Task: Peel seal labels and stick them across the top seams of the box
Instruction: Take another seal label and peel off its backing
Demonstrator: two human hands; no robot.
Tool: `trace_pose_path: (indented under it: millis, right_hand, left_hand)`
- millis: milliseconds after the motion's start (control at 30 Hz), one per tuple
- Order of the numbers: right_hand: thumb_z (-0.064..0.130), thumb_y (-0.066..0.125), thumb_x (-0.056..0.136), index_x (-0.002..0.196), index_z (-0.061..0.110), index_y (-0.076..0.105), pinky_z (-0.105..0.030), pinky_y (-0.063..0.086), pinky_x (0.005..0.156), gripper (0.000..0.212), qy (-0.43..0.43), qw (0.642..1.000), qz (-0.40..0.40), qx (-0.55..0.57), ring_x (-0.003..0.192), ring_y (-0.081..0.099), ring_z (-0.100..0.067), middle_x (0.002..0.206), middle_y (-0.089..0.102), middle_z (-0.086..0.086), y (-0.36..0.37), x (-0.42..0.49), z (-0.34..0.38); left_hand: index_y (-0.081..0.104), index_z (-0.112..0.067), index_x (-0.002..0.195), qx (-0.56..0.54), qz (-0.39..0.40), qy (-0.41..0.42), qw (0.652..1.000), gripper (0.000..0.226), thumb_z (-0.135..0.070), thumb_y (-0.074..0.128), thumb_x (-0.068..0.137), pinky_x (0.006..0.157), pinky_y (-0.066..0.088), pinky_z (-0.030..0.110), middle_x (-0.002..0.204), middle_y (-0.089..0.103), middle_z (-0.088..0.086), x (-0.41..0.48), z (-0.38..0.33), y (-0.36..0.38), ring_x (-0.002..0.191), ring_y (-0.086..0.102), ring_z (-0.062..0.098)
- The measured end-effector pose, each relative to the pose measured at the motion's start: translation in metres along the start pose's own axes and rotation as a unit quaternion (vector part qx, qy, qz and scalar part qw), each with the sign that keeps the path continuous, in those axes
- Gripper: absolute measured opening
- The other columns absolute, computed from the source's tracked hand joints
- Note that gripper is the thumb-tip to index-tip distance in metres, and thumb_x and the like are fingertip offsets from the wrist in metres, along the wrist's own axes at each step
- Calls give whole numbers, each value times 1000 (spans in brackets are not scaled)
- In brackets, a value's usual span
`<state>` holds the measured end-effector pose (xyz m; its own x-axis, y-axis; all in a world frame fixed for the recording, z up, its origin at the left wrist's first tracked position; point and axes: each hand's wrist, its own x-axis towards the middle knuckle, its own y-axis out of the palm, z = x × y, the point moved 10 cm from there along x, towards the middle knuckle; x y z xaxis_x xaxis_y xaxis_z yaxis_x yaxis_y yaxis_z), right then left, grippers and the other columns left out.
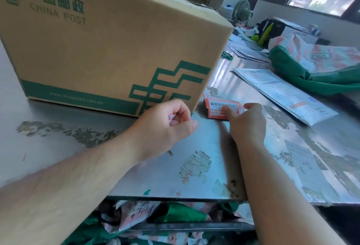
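Observation:
A big brown China Post cardboard box (109, 46) with green print stands on the steel table, filling the upper left; its top is out of sight. A small stack of red-and-white seal labels (220, 106) lies on the table just right of the box's near corner. My right hand (245, 122) rests on that stack, fingers spread and touching its near edge. My left hand (165, 125) hovers by the box's lower corner, fingers curled around a small crumpled scrap of red-and-white paper (172, 117).
A silver padded mailer (282, 94) lies to the right, with green and pink mail sacks (311, 69) behind it. Green-handled scissors (227, 55), a desk fan (242, 9) and papers sit further back. The table edge (175, 199) is near me, with waste paper below.

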<state>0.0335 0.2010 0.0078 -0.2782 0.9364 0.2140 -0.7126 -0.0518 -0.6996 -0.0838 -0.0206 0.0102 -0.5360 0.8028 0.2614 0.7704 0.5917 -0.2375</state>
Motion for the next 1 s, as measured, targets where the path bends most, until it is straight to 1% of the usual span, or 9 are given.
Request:
trace_pose_path:
  millis: [100, 233, 500, 600, 700, 767, 900, 933, 1000]
  right_hand:
    - [49, 72, 85, 129, 11, 49, -48, 42, 103, 63, 6, 1000, 3, -3, 121, 56, -31, 127, 62, -13, 1, 1, -2]
    - [53, 68, 86, 132, 10, 46, -47, 40, 103, 67, 9, 1000, -11, -19, 125, 53, -32, 133, 57, -13, 0, 2, -3]
    - [58, 64, 87, 128, 9, 43, -48, 37, 100, 68, 21, 998, 3, -54, 122, 55, -36, 129, 60, -17, 5, 3, -6]
    - [56, 67, 86, 128, 9, 44, -47, 36, 100, 67, 21, 999, 10, -43, 121, 57, -35, 127, 62, -15, 3, 2, -6]
    - [56, 72, 82, 126, 10, 47, -47, 38, 102, 68, 28, 999, 6, -23, 120, 57, -33, 125, 63, -12, 0, 1, -8]
    - [57, 73, 80, 121, 14, 53, -48, 40, 102, 62, 30, 999, -1, -19, 118, 58, -31, 122, 64, -9, -3, 2, -10]
    - [55, 69, 84, 104, 24, 61, -46, 35, 100, 38, 14, 999, -18, -32, 111, 58, -28, 117, 64, -4, -6, 2, -10]
    - [53, 68, 85, 104, 24, 61, -46, 33, 100, 36, 14, 999, -17, -31, 111, 58, -28, 117, 65, -4, -7, 2, -9]
    - [55, 67, 85, 111, 21, 58, -46, 32, 101, 44, 23, 999, -14, -27, 114, 58, -29, 118, 65, -4, -8, 0, -8]
  left_hand:
    - [54, -22, 74, 2, -6, -3, 1000, 20, -38, 63, 80, 51, 31, 16, 64, 41, -4, 1, 1, -2, 54, 34, 8]
    - [53, -24, 71, -14, -1, 3, 1000, 18, -37, 62, 80, 49, 30, 12, 58, 40, -13, 1, -1, -1, 50, 34, 5]
    - [53, -23, 71, -21, -7, 10, 1000, 17, -36, 61, 80, 50, 31, 13, 57, 44, -15, 2, -2, -3, 51, 36, 4]
    - [53, -22, 72, -26, -8, 11, 1000, 17, -35, 61, 80, 50, 31, 13, 56, 43, -15, 3, -1, -3, 51, 36, 3]
    - [52, -22, 72, -39, -11, 6, 999, 17, -34, 61, 79, 46, 28, 10, 52, 42, -16, 3, -1, -3, 45, 34, 1]
    - [52, -21, 72, -46, -12, 4, 999, 17, -34, 61, 79, 44, 28, 10, 50, 41, -16, 3, -2, -4, 42, 34, 1]
    - [52, -21, 72, -52, -15, 7, 999, 17, -34, 61, 79, 45, 28, 10, 51, 42, -16, 2, -3, -6, 44, 34, 1]
    - [52, -21, 72, -51, -16, 6, 999, 17, -34, 61, 79, 45, 28, 10, 51, 42, -16, 2, -2, -7, 44, 35, 1]
    - [52, -21, 72, -51, -20, 2, 999, 18, -34, 61, 79, 43, 28, 10, 51, 41, -17, 1, -2, -8, 43, 35, 1]
